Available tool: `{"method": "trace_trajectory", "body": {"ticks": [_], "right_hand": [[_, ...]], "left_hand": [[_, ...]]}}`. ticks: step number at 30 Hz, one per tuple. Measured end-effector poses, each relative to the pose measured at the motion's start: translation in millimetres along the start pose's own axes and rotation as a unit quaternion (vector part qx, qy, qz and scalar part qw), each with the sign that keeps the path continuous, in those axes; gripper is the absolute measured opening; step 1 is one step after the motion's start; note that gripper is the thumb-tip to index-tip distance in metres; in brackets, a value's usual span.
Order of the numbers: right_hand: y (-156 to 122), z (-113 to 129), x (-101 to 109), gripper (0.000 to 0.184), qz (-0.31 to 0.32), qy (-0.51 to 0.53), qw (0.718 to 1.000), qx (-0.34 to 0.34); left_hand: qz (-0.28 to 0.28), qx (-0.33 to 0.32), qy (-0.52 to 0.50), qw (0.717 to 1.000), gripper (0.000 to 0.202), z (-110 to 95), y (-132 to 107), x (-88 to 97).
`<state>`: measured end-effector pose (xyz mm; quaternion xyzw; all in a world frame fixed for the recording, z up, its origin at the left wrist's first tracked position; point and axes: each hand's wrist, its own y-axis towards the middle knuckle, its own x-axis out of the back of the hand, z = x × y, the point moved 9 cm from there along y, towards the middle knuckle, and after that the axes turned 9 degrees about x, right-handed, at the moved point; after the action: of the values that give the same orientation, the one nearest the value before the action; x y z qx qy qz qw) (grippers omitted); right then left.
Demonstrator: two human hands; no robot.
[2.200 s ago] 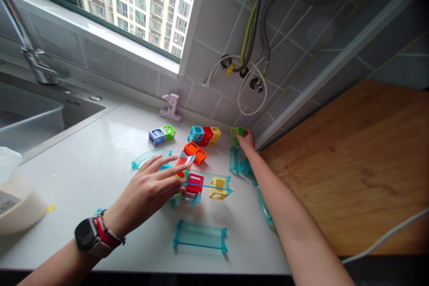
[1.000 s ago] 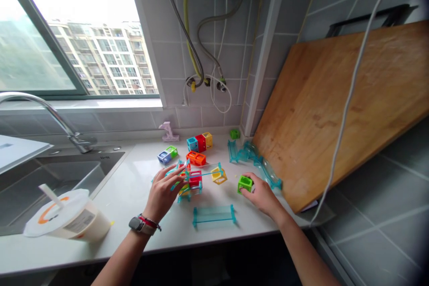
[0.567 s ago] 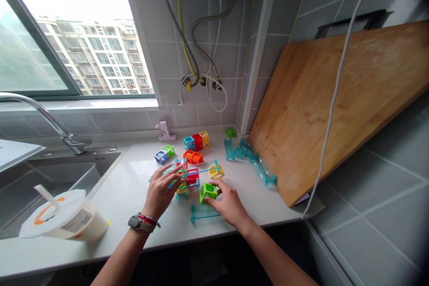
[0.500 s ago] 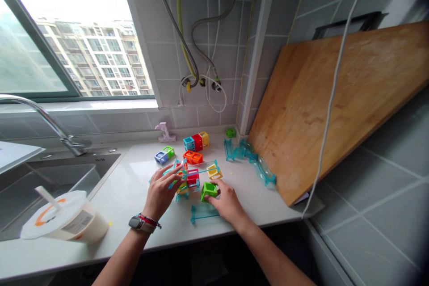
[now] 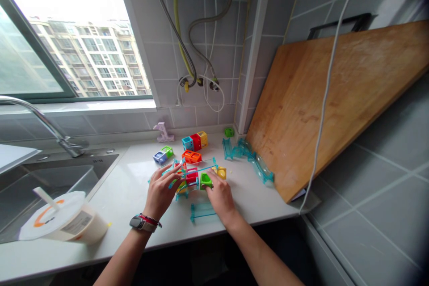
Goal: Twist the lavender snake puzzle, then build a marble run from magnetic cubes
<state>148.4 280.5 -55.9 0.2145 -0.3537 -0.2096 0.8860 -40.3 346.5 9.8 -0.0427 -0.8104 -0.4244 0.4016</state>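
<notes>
My left hand, with a watch at the wrist, has its fingers closed on a toy structure of coloured cube blocks and clear teal track pieces. A red cube block forms the structure's right side. My right hand pinches a green cube block right beside that red block; whether the two touch I cannot tell. A yellow cube block lies just behind my right fingers. In front, a straight teal track piece rests on the counter, partly covered by my right hand.
Behind the structure are an orange block, a blue-red-yellow row of blocks and a blue-green pair. Curved teal tracks lie by the leaning wooden board. A lidded cup stands left, near the sink.
My right hand has carried the green block left and away from me, up to the red block. The yellow block has shifted a little right and turned. My left hand stays in place.
</notes>
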Motion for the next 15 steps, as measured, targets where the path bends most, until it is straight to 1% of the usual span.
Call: {"method": "trace_trajectory", "body": {"ticks": [3,7,12,15], "right_hand": [[6,4,0,0.055,-0.001,-0.023,1.000,0.003],[13,6,-2,0.045,0.014,-0.048,0.999,-0.003],[16,9,-4,0.046,0.014,-0.074,0.997,-0.009],[14,7,-5,0.047,0.020,-0.093,0.995,-0.036]], "left_hand": [[0.002,0.000,0.000,1.000,0.015,-1,1,0.7],[0.002,0.000,0.000,1.000,0.013,-1,-1,1.2],[0.007,0.003,0.003,1.000,0.014,1,-1,-0.8],[0.007,0.003,0.005,1.000,0.014,0,-1,-0.8]]}}
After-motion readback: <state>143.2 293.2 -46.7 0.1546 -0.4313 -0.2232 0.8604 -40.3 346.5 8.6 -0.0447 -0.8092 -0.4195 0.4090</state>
